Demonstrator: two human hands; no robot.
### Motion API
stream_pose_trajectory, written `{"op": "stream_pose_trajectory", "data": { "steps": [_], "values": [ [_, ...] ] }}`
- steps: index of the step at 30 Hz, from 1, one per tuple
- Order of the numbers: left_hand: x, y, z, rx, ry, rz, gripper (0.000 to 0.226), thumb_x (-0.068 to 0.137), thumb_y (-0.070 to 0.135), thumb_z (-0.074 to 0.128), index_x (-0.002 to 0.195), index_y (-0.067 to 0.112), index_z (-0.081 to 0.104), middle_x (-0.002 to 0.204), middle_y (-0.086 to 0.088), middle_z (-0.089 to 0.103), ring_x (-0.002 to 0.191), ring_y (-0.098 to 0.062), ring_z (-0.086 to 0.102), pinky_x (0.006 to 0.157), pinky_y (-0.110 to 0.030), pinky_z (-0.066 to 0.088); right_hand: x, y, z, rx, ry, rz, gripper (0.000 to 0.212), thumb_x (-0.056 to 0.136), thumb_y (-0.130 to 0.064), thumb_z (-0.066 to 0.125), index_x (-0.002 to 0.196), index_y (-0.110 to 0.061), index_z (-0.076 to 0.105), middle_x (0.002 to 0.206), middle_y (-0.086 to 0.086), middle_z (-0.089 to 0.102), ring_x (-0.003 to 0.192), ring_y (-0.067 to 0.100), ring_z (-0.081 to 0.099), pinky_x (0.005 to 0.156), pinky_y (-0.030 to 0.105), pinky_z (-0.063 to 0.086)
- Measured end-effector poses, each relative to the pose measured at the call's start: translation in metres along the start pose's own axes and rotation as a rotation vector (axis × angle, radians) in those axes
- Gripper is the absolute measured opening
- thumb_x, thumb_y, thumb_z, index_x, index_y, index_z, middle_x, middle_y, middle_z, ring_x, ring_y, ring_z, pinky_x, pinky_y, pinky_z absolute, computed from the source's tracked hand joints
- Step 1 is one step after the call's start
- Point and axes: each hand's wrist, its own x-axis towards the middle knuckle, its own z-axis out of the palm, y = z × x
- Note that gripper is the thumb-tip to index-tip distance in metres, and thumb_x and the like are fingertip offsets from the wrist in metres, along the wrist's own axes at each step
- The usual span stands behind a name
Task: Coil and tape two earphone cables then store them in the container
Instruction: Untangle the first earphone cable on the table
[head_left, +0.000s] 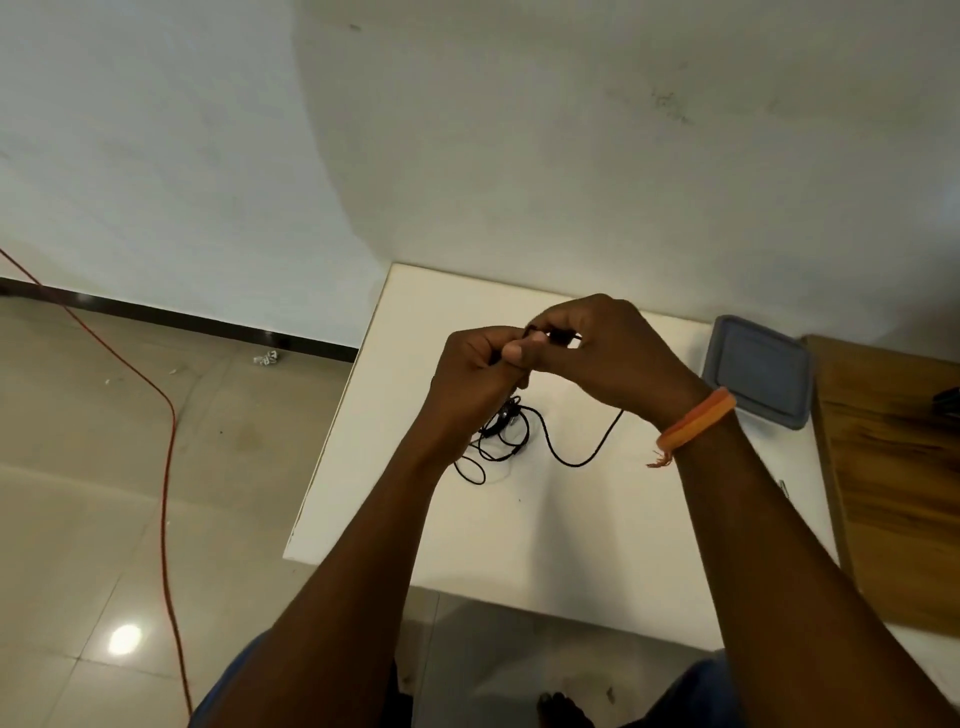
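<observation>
Above the white table (597, 530), my left hand (478, 374) and my right hand (608, 353) meet, both pinching one black earphone cable (566, 457) between the fingertips. From the hands the cable hangs down in a loop onto the table. A loose tangle of black cable (501, 431) lies on the table under my left hand; I cannot tell whether it is a second earphone. A grey container with its lid on (758, 371) sits at the table's far right, apart from both hands.
A wooden board (893, 467) lies along the table's right side. An orange cord (166, 467) runs across the tiled floor on the left. The white wall stands right behind the table. An orange band circles my right wrist.
</observation>
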Motion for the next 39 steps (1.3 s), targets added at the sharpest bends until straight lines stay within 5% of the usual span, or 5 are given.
{"op": "stream_pose_trajectory", "data": {
  "steps": [17,25,30,35,39],
  "values": [
    [0.002,-0.015,-0.006,0.412,-0.071,-0.055,0.012,0.092,0.023,0.063,0.092,0.026,0.075,0.085,0.014,0.072,0.081,-0.002,0.063,0.073,-0.016,0.045,-0.003,0.019,-0.039,0.088,0.893,-0.039,0.046,0.091,-0.046,0.058,0.072,-0.005,0.059,0.065,0.002,0.052,0.061,0.015,0.046,0.058,0.016,0.034],
    [0.006,-0.002,-0.010,-0.052,0.026,-0.137,0.018,0.095,0.004,0.057,0.102,0.010,0.072,0.088,-0.009,0.072,0.075,-0.021,0.070,0.069,-0.031,0.057,-0.005,0.026,-0.036,-0.013,0.624,-0.012,0.038,0.093,-0.042,0.058,0.081,-0.006,0.065,0.088,0.010,0.065,0.077,0.003,0.048,0.067,0.000,0.031],
    [0.005,-0.025,-0.006,0.447,-0.003,-0.041,0.019,0.089,0.020,0.066,0.108,0.023,0.070,0.096,0.009,0.070,0.090,-0.005,0.063,0.078,-0.013,0.043,-0.009,0.000,-0.046,0.200,0.687,-0.120,0.040,0.096,-0.037,0.055,0.079,-0.002,0.061,0.066,-0.003,0.063,0.062,-0.003,0.056,0.063,0.005,0.038],
    [-0.004,-0.044,0.000,0.910,-0.231,-0.088,0.067,0.086,0.036,0.069,0.145,0.026,0.039,0.143,0.004,0.047,0.133,-0.018,0.039,0.106,-0.038,0.033,-0.013,-0.014,-0.058,0.240,0.792,-0.200,0.044,0.094,-0.038,0.058,0.071,-0.001,0.054,0.059,0.007,0.048,0.055,0.010,0.043,0.056,0.018,0.036],
    [-0.008,-0.061,0.004,1.293,-0.309,-0.232,0.042,0.095,0.037,0.052,0.135,0.024,0.048,0.129,-0.001,0.055,0.129,-0.027,0.038,0.106,-0.049,0.023,-0.013,-0.011,-0.062,0.250,0.776,-0.174,0.041,0.091,-0.037,0.063,0.066,-0.006,0.053,0.054,-0.004,0.045,0.051,0.005,0.039,0.054,0.022,0.036]
  ]
}}
